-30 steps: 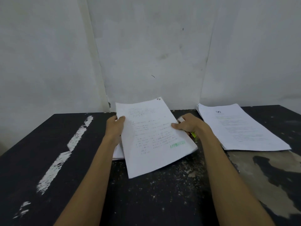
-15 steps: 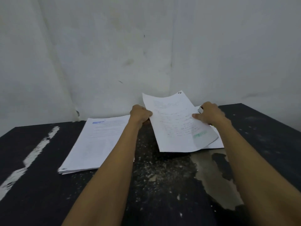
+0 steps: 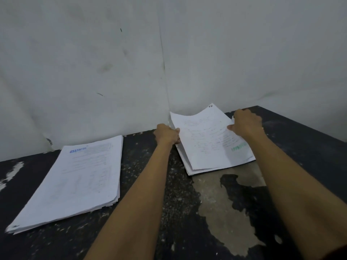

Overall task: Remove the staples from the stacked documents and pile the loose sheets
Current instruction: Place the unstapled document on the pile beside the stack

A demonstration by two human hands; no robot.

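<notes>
A white printed sheet with a green stamp near its lower right lies on top of a pile of loose sheets at the back right of the table. My left hand grips the sheet's left edge. My right hand pinches its right edge; earlier frames showed a small yellow-green tool in this hand, and it is hidden now. A thicker stack of documents, its top page carrying a blue header, lies at the left.
The black table has worn, flaking paint with a large bare patch at the right front. White walls meet in a corner right behind the piles. The table's right edge runs close to the right pile.
Both hands carried the sheet rightward from over the left stack and lowered it onto the right pile. The view turned right with them.
</notes>
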